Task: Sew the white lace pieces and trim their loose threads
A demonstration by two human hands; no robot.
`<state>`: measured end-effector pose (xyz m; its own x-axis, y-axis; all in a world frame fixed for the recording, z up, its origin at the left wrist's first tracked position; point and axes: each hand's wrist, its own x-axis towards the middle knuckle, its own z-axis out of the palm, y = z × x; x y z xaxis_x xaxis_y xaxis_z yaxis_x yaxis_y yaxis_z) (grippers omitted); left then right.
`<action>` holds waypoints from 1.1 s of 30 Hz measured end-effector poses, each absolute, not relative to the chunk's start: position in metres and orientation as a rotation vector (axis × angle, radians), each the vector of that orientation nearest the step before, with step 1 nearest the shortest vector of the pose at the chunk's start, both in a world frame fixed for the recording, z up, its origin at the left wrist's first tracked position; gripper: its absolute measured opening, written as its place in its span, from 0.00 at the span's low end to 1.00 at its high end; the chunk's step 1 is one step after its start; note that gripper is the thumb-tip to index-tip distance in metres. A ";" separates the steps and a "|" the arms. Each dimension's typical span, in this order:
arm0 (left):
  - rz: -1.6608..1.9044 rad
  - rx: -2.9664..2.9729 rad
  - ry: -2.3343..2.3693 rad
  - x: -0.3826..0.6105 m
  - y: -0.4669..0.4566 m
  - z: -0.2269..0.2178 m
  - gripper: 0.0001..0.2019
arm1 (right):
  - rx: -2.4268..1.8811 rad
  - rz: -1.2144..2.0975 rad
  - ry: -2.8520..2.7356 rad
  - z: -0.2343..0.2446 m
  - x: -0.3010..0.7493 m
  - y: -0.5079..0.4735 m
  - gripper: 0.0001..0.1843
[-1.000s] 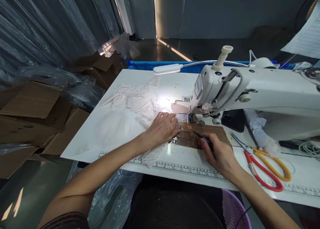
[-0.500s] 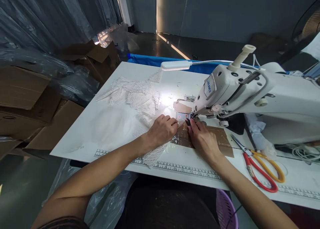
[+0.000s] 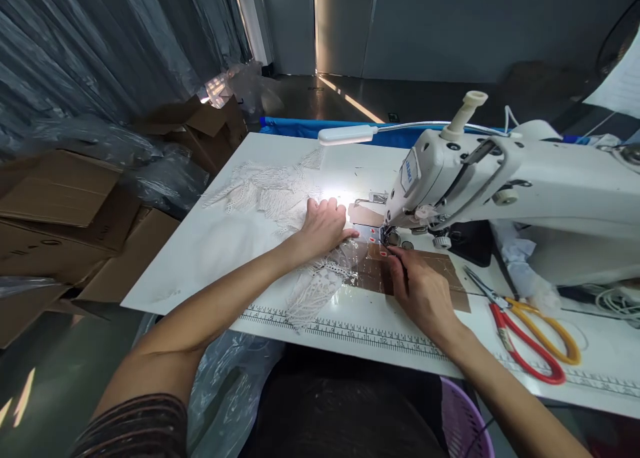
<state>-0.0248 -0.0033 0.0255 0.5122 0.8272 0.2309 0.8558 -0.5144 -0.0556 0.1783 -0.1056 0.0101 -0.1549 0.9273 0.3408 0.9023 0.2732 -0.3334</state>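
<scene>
White lace fabric [image 3: 317, 288] lies bunched on the table, running from the back left to the front ruler. My left hand [image 3: 324, 228] is closed over its edge, fingers curled down and thumb pointing at the needle area. On the right stands a white sewing machine [image 3: 450, 178], its presser foot [image 3: 384, 235] just beyond my fingertips. My right hand [image 3: 423, 291] is closed beside the foot, thumb and forefinger close together; a small dark thing shows at the fingertips, too hidden to name. Beneath this hand lies a brown taped plate [image 3: 445, 278].
Scissors [image 3: 525, 331] with red and yellow handles lie right of my right hand. A lamp [image 3: 347, 135] on a bendable neck lights the fabric. Cardboard boxes [image 3: 55, 198] stand left of the table, and a purple basket [image 3: 463, 418] sits below its front edge.
My left hand has moved up and away from me over the lace. My right hand has drawn back slightly from the presser foot. The view has shifted a little.
</scene>
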 end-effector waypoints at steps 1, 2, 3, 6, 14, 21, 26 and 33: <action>-0.255 -2.604 -1.466 -0.026 -0.002 0.026 0.20 | -1.620 0.156 -2.045 0.009 0.179 -0.105 0.22; -0.281 -2.644 -1.453 -0.027 -0.002 0.026 0.19 | -1.599 0.250 -2.014 0.009 0.180 -0.104 0.21; -0.327 -2.698 -1.428 -0.028 -0.003 0.027 0.17 | -1.585 0.350 -1.980 0.009 0.181 -0.103 0.21; -0.526 -2.918 -1.452 -0.030 -0.010 0.027 0.16 | -1.545 0.654 -1.868 0.010 0.184 -0.096 0.20; -1.216 -3.583 -1.708 -0.030 -0.028 0.030 0.15 | -1.412 1.188 -1.440 0.011 0.185 -0.086 0.32; -1.084 -3.590 -1.690 -0.028 -0.040 0.044 0.30 | -1.387 1.228 -1.453 0.009 0.186 -0.089 0.31; -0.986 -3.461 -1.696 -0.028 -0.046 0.050 0.32 | -1.422 1.181 -1.558 0.010 0.180 -0.088 0.30; -1.053 -3.386 -1.751 -0.035 -0.048 0.049 0.26 | -1.424 1.240 -1.605 0.012 0.169 -0.086 0.28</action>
<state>-0.0346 -0.0484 0.0491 0.5496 0.8331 0.0628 0.4460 -0.3561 0.8212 0.1689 -0.0857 0.0121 -0.1978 0.9734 -0.1152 0.3570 -0.0379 -0.9333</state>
